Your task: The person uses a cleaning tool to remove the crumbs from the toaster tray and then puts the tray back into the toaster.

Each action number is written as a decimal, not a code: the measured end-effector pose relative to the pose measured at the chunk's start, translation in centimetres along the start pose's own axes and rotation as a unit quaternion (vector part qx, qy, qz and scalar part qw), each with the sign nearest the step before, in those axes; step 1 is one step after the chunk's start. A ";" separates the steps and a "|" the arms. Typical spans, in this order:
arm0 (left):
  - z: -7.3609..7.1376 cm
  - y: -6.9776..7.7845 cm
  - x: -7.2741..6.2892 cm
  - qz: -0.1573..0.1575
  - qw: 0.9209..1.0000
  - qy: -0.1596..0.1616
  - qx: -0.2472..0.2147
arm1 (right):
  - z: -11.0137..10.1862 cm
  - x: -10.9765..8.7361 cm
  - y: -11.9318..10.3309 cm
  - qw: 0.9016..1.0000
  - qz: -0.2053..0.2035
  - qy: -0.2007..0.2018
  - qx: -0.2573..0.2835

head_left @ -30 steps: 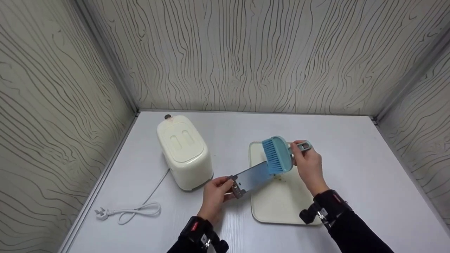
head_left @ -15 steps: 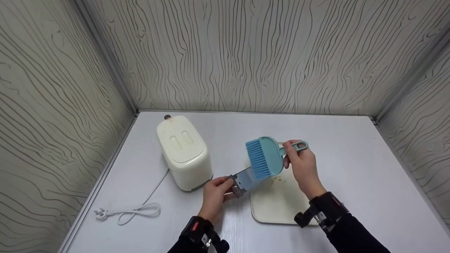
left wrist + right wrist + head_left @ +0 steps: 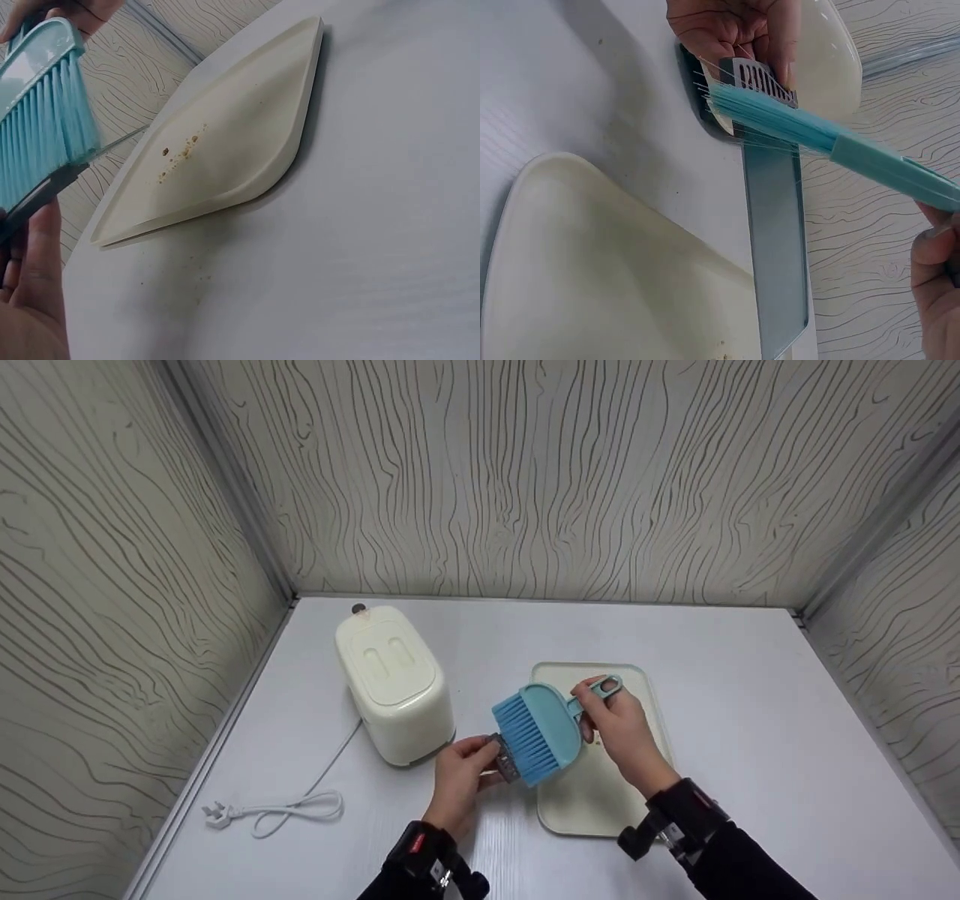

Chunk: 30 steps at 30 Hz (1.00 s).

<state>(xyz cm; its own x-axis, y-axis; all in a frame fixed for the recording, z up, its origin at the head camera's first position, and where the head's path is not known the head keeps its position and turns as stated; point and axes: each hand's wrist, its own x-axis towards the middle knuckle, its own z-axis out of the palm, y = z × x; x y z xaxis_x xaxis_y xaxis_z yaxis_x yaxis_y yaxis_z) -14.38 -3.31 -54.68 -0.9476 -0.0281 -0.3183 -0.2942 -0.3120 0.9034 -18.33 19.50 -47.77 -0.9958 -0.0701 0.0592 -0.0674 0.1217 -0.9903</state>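
Observation:
In the head view my left hand (image 3: 456,780) pinches the dark slotted end of a flat metal crumb tray (image 3: 776,240), held above the table. My right hand (image 3: 630,739) grips the handle of a light blue brush (image 3: 553,721). Its bristles lie across the crumb tray near my left fingers and hide most of it from the head camera. Below and to the right is a cream rectangular tray (image 3: 589,810), lying flat. Brown crumbs (image 3: 184,154) are scattered on it in the left wrist view.
A cream toaster (image 3: 394,682) with a lid stands left of my hands. Its white cord and plug (image 3: 219,814) lie looped at the table's left. Small specks (image 3: 201,279) dot the white table (image 3: 772,720) beside the cream tray. Patterned walls (image 3: 525,480) enclose the back and sides.
My right hand has moved the brush leftward and down along the crumb tray, from its far end to the end in my left hand. The left hand has stayed in place.

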 end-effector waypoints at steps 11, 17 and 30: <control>-0.2 -0.1 0.0 0.008 1.000 -0.004 0.019 | -2.0 0.3 1.0 0.998 -0.004 0.018 -0.062; -0.3 -0.1 0.0 0.011 1.000 -0.006 0.024 | -3.6 0.3 1.1 0.995 -0.005 0.042 -0.093; -0.4 -0.3 0.1 0.025 1.000 -0.007 0.005 | -6.0 0.1 1.9 0.966 -0.044 0.093 -0.236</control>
<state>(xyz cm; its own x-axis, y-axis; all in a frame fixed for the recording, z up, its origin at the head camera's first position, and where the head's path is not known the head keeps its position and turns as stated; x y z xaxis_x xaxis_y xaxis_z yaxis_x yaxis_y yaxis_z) -14.30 -3.60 -55.05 -0.9625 -0.0298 -0.2695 -0.2484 -0.3015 0.9206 -18.98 25.69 -48.92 -0.9760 0.0729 0.2054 -0.1295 0.5641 -0.8155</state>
